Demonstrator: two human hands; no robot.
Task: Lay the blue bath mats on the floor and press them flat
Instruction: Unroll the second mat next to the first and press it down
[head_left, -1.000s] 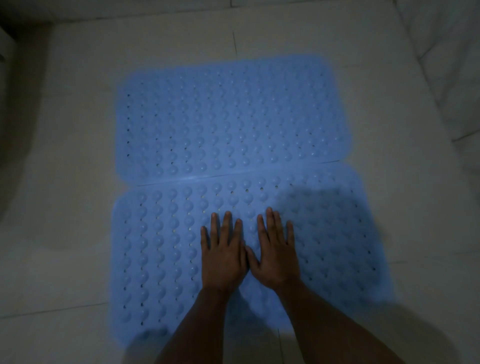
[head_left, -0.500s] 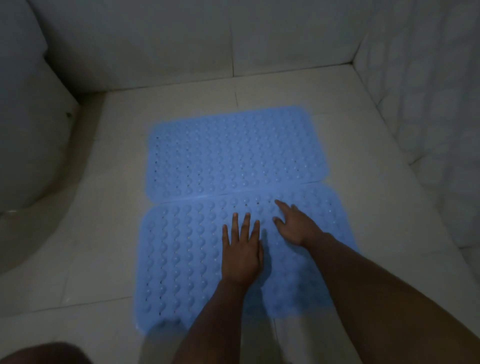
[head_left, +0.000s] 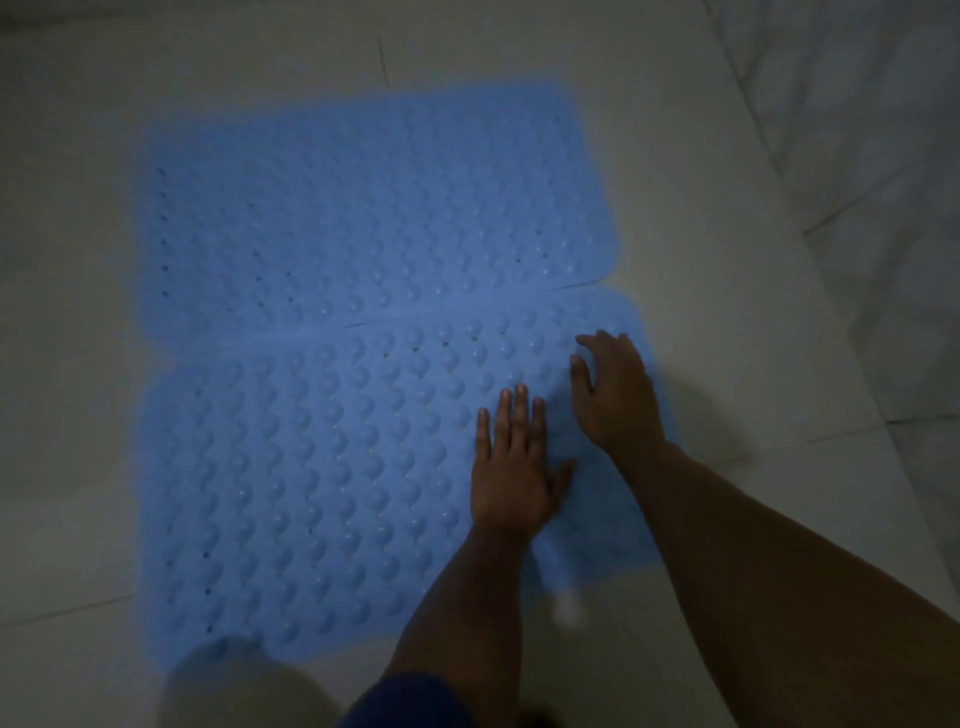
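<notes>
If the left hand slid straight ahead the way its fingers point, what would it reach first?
The left hand lies flat on the near mat, fingers pointing away. Ahead is more bare near mat, then probably the seam with the far mat. The right hand sits off to the side.

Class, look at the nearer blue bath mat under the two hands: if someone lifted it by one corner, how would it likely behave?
The nearer mat would probably droop, not stay stiff: it lies thin and flat on the tiled floor. Its bumps and small holes suggest soft rubber, so likely light. It may cling somewhat where the left hand presses flat.
</notes>
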